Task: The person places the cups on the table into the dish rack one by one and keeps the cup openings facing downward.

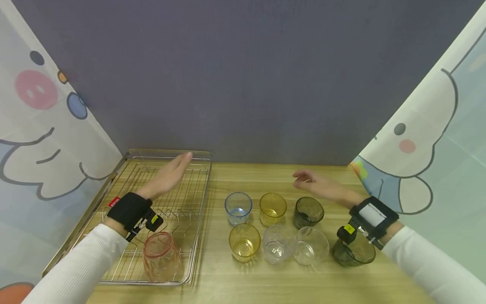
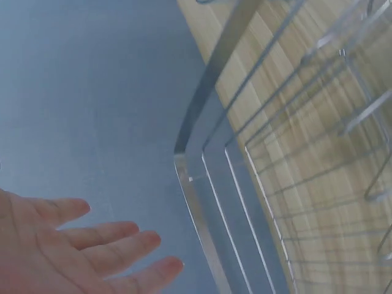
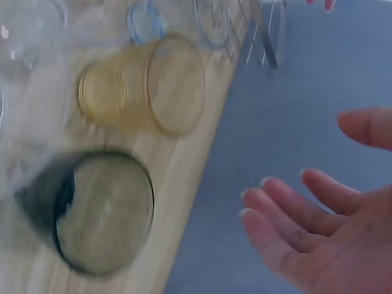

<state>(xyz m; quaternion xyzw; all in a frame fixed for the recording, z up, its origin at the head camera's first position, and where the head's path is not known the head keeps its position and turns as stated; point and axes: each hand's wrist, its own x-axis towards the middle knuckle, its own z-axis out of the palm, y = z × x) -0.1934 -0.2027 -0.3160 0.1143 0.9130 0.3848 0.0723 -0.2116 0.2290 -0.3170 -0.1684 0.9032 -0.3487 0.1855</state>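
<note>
My left hand [image 1: 167, 177] hovers over the wire dish rack [image 1: 206, 190], fingers extended and holding nothing. In the left wrist view its straight fingers [image 2: 122, 242] are beside the rack's metal rim. A pinkish glass [image 1: 162, 257] stands in the rack's near right corner. My right hand [image 1: 315, 184] is raised above the table behind a dark grey glass [image 1: 308, 213], its fingers loosely bent around nothing. Beside that glass are an amber glass [image 1: 272, 210] and a blue glass [image 1: 238, 209]. The right wrist view shows the hand apart from the dark glass [image 3: 92, 211] and amber glass [image 3: 141, 86].
A nearer row holds a yellow glass [image 1: 244, 242], two clear glasses, one [image 1: 277, 245] beside the other [image 1: 311, 247], and another dark glass [image 1: 353, 253] under my right wrist. A grey panel [image 1: 243, 84] rises behind the wooden table [image 1: 243, 291]; printed curtains flank both sides.
</note>
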